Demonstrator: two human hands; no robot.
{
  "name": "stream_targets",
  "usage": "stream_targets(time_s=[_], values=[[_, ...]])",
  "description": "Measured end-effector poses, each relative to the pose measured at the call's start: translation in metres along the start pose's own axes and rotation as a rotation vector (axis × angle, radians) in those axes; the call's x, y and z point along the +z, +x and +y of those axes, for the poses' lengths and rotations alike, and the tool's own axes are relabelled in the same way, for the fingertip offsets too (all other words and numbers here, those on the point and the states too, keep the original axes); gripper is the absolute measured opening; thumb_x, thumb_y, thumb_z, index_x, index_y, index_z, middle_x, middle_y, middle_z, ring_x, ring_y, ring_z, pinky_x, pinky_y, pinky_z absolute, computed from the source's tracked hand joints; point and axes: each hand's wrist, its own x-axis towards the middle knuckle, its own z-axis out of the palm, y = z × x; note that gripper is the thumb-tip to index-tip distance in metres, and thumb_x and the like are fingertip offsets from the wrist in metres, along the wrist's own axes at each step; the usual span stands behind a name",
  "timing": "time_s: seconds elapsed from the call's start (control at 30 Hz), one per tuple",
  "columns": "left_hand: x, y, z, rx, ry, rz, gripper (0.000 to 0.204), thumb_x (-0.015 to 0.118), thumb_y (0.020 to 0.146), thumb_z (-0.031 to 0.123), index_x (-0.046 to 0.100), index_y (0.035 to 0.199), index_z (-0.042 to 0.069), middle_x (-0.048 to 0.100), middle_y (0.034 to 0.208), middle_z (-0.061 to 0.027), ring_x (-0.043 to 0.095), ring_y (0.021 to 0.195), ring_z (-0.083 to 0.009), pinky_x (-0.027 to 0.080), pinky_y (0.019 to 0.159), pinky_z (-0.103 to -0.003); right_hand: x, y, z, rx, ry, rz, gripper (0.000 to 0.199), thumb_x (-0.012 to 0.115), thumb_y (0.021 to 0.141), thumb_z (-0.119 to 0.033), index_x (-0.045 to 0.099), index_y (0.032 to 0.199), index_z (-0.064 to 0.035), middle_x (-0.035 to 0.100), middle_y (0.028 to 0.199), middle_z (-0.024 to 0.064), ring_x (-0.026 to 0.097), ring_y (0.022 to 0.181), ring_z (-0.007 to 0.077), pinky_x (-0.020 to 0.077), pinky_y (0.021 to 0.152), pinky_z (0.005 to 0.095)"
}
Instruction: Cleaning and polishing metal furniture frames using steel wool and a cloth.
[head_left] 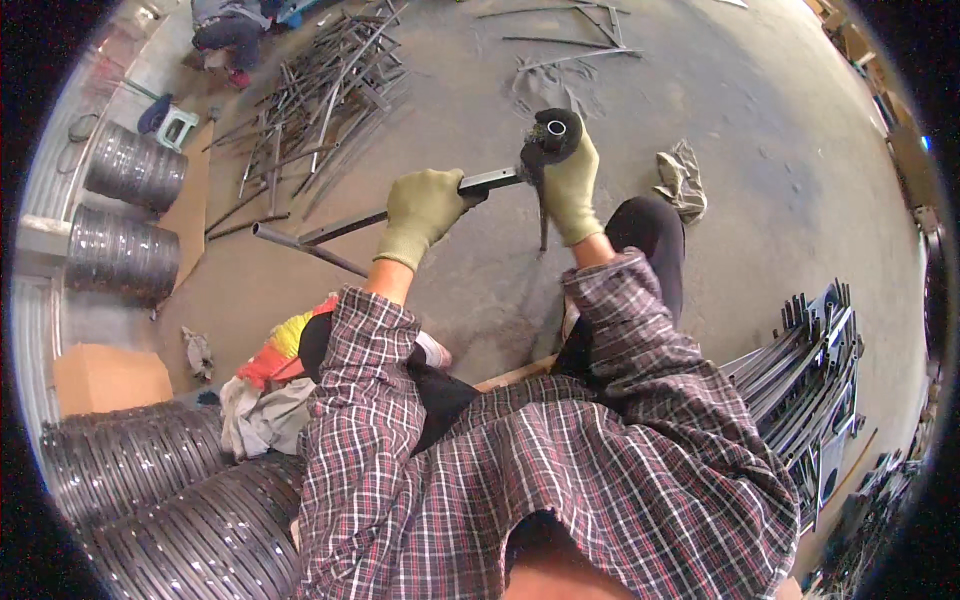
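Note:
Both my hands wear pale green gloves with dark palms and grip one grey metal tube frame (490,181) held above the floor. My left hand (425,210) is closed around its square crossbar. To the left, the bar runs to a round tube with an open end. My right hand (568,180) wraps around the round tube at the right end, whose hollow mouth faces up between the fingers. The rest of that tube points down below the right hand. My knees, in dark trousers, are spread on either side beneath the frame.
Metal frames lie in a tangled heap (330,100) at far left; others are stacked (800,370) at right. One frame (590,45) lies far ahead. Dark ribbed bundles (125,250) line the left, near a cardboard box (110,378). A crumpled cloth (683,180) and another person (230,35) are visible.

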Motion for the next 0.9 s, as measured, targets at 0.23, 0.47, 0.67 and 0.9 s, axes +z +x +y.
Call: stream_targets(time_s=[0.23,0.47,0.67,0.9], values=[[0.007,0.002,0.0,0.054,-0.004,0.117,0.041,0.068,0.084,0.057,0.073,0.087,0.017,0.071,0.078,-0.0091,0.071,0.077,-0.0296,0.055,0.065,-0.044,0.015,-0.008,0.012,-0.217,0.138,0.16,0.043,0.07,0.074,0.002,0.061,0.116,-0.0019,0.067,0.104,0.009,0.063,0.094,0.0192,0.0505,0.085,0.0314],[0.014,0.005,-0.003,0.065,-0.062,0.137,0.042,0.068,0.083,0.058,0.072,0.086,0.016,0.071,0.077,-0.0118,0.07,0.073,-0.0348,0.054,0.063,-0.048,0.005,-0.011,0.013,-0.02,0.247,0.038,0.043,0.074,0.078,0.0,0.059,0.118,-0.0014,0.065,0.103,0.0035,0.062,0.089,0.0126,0.0531,0.078,0.0273],[0.016,0.006,0.001,0.062,-0.103,0.119,0.041,0.07,0.081,0.056,0.072,0.087,0.016,0.071,0.077,-0.0123,0.07,0.073,-0.0345,0.054,0.063,-0.048,0.002,-0.012,0.011,-0.052,0.285,0.104,0.039,0.071,0.08,0.002,0.058,0.117,-0.0019,0.065,0.098,0.0029,0.062,0.083,0.0113,0.0554,0.073,0.0289],[0.015,0.004,-0.001,0.077,-0.069,0.144,0.039,0.069,0.083,0.054,0.072,0.087,0.015,0.071,0.077,-0.0119,0.071,0.072,-0.0341,0.054,0.062,-0.047,-0.001,-0.015,0.035,-0.198,0.343,0.059,0.05,0.075,0.082,-0.004,0.055,0.127,0.001,0.067,0.104,0.0046,0.064,0.087,0.0125,0.0545,0.08,0.0285]])
